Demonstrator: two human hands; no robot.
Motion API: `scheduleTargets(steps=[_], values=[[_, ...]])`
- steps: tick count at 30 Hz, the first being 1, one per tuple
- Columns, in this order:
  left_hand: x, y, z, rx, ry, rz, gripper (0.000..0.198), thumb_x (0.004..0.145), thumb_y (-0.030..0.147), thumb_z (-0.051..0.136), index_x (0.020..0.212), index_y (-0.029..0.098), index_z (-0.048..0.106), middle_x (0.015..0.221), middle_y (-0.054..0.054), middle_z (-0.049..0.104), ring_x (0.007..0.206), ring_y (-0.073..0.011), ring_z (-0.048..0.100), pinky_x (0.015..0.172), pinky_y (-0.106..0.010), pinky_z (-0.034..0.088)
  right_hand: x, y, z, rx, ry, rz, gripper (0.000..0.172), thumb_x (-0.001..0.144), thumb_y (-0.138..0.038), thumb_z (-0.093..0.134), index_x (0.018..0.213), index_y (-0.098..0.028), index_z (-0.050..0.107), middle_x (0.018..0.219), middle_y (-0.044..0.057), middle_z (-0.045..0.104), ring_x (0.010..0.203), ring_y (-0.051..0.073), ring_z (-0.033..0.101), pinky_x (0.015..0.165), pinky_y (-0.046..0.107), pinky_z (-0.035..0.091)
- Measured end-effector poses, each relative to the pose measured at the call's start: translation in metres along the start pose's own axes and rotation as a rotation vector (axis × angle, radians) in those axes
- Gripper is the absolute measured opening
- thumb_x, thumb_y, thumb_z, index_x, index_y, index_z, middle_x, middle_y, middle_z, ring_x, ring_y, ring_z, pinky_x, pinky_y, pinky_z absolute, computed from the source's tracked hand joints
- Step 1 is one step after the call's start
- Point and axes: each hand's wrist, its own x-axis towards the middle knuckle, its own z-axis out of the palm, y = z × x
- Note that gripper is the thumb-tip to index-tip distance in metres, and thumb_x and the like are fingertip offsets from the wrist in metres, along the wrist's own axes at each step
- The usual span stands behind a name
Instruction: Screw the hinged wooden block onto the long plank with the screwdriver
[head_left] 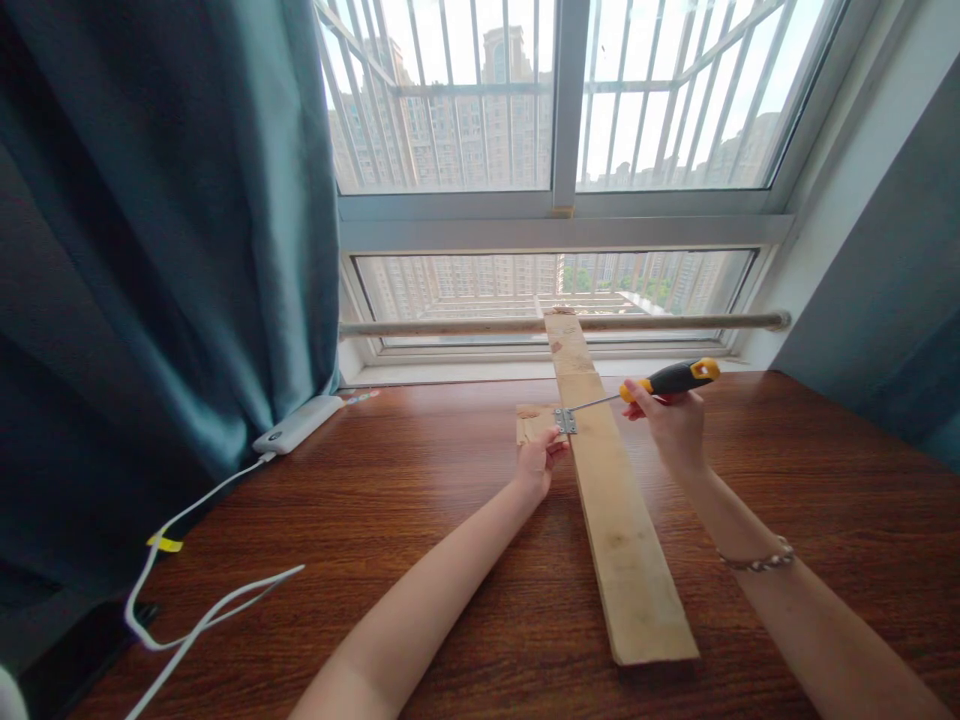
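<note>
A long pale wooden plank (622, 530) lies lengthwise on the dark wooden table (420, 500), its far end resting against a rail at the window. A small wood block (531, 418) sits against its left side, joined by a small metal hinge (565, 421). My left hand (537, 462) is closed on the block's near edge, pressing beside the hinge. My right hand (671, 422) grips a yellow-and-black screwdriver (671, 378), its metal tip resting on the hinge.
A white power bank (298, 424) with white cables (187, 610) lies at the table's left, by a teal curtain (165, 250). A horizontal rail (465, 326) runs along the window behind the table.
</note>
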Motion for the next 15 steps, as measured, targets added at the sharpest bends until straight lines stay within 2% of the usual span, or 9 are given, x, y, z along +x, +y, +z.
scheduleTargets(steps=[5, 11, 15], values=[[0.0008, -0.0007, 0.0001, 0.003, 0.001, -0.002, 0.003, 0.073, 0.008, 0.062, 0.074, 0.009, 0.065, 0.073, -0.007, 0.068, 0.051, -0.0083, 0.058, 0.055, -0.020, 0.051, -0.0013, -0.0028, 0.0003, 0.011, -0.011, 0.002, 0.037, 0.060, -0.044, 0.078, 0.072, -0.011, 0.066, 0.059, 0.005, 0.067, 0.044, 0.017, 0.061, 0.044, 0.026, 0.052], [0.0014, -0.0013, -0.0007, 0.002, -0.002, 0.000, 0.005, 0.073, 0.008, 0.062, 0.077, 0.009, 0.065, 0.074, -0.006, 0.068, 0.051, -0.0082, 0.058, 0.054, -0.020, 0.050, -0.0052, -0.0024, 0.0050, 0.229, -0.033, 0.086, 0.038, 0.057, -0.041, 0.081, 0.074, -0.010, 0.066, 0.066, 0.006, 0.068, 0.045, 0.016, 0.061, 0.043, 0.027, 0.054], [0.0006, -0.0011, -0.0010, -0.004, 0.003, 0.006, 0.004, 0.072, 0.007, 0.062, 0.075, 0.009, 0.064, 0.072, -0.004, 0.067, 0.049, -0.0078, 0.057, 0.053, -0.019, 0.050, -0.0063, 0.0030, 0.0066, 0.224, -0.063, 0.110, 0.040, 0.056, -0.042, 0.081, 0.074, -0.009, 0.066, 0.068, 0.007, 0.068, 0.047, 0.017, 0.062, 0.044, 0.029, 0.056]])
